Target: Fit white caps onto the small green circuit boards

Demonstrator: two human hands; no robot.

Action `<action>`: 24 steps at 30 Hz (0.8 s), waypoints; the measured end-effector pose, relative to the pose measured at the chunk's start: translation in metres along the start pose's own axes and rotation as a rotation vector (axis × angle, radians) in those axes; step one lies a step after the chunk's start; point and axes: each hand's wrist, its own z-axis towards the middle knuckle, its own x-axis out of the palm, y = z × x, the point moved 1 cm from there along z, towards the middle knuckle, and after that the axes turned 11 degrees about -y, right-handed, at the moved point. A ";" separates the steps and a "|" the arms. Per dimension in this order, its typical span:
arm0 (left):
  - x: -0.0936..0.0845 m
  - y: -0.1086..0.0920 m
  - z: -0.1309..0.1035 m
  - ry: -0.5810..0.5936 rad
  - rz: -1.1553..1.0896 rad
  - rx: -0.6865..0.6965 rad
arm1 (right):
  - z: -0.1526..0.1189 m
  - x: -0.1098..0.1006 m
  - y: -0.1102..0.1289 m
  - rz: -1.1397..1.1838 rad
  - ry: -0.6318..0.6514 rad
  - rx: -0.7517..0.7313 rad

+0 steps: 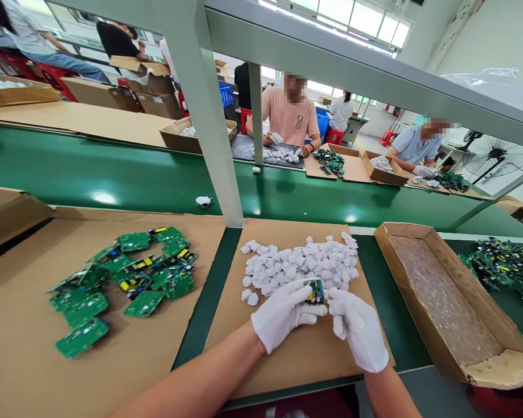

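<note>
My left hand [283,313], in a white glove, grips a small green circuit board [316,292] with parts on its upper face. Close by the board's right edge is my right hand [359,325], also gloved, its fingers curled and pinched together. Whether those fingertips touch the board or hold something small, I cannot tell. Just beyond both hands, a heap of small white pieces [296,264] is spread on a cardboard sheet [244,360].
Green circuit boards [87,307] lie loosely piled on cardboard at left. A long cardboard box [444,290] with clear plastic inside stands at right, beside another board pile [505,264]. A metal post [220,133] rises before the green conveyor belt [157,180]. Co-workers [294,110] sit across it.
</note>
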 end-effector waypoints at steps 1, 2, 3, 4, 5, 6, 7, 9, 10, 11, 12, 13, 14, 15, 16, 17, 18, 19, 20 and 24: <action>0.000 0.000 0.000 0.001 0.001 0.003 | 0.000 0.001 0.002 -0.010 0.010 -0.051; 0.000 -0.001 0.000 0.003 0.005 0.006 | 0.001 0.002 0.003 -0.021 0.014 -0.110; 0.000 -0.001 0.000 0.004 0.010 0.006 | 0.001 0.002 0.004 -0.024 0.005 -0.159; 0.000 -0.001 0.000 0.003 0.015 0.005 | 0.001 0.003 0.005 -0.018 -0.018 -0.185; 0.000 -0.001 0.000 0.003 0.019 0.003 | 0.001 0.003 0.005 -0.009 -0.049 -0.176; 0.000 -0.001 -0.001 0.004 0.021 -0.001 | 0.001 0.003 0.003 0.001 -0.073 -0.137; 0.001 -0.001 -0.001 0.005 0.021 -0.003 | 0.001 0.003 0.002 0.015 -0.086 -0.089; 0.001 0.000 -0.001 0.010 0.018 0.001 | 0.000 0.003 -0.002 0.043 -0.061 -0.025; 0.001 0.000 -0.001 0.014 0.017 0.008 | 0.000 0.003 -0.003 0.051 -0.034 -0.017; 0.001 0.000 -0.001 0.020 0.019 0.015 | -0.001 0.003 -0.003 0.055 -0.010 -0.021; 0.001 0.000 0.000 0.024 0.022 0.023 | -0.002 0.003 -0.002 0.055 0.003 -0.035; 0.001 0.000 0.000 0.028 0.025 0.030 | -0.002 0.003 -0.001 0.051 0.005 -0.061; 0.001 0.000 0.000 0.029 0.026 0.035 | -0.002 0.003 0.001 0.045 -0.003 -0.104; 0.000 0.000 0.001 0.027 0.025 0.037 | -0.002 0.004 0.004 0.040 -0.015 -0.161; 0.000 0.001 0.001 0.021 0.024 0.038 | -0.002 0.004 0.006 0.036 -0.024 -0.219; -0.001 0.001 0.002 0.014 0.022 0.039 | -0.002 0.004 0.007 0.037 -0.025 -0.256; -0.002 0.001 0.002 0.008 0.021 0.043 | -0.001 0.004 0.008 0.042 -0.025 -0.258; -0.002 0.001 0.002 0.007 0.021 0.050 | -0.001 0.004 0.007 0.052 -0.026 -0.224; -0.003 0.002 0.002 0.014 0.021 0.056 | 0.000 0.004 0.006 0.067 -0.031 -0.163; -0.002 0.002 0.000 0.090 0.013 0.054 | 0.002 0.000 0.002 0.053 -0.085 -0.017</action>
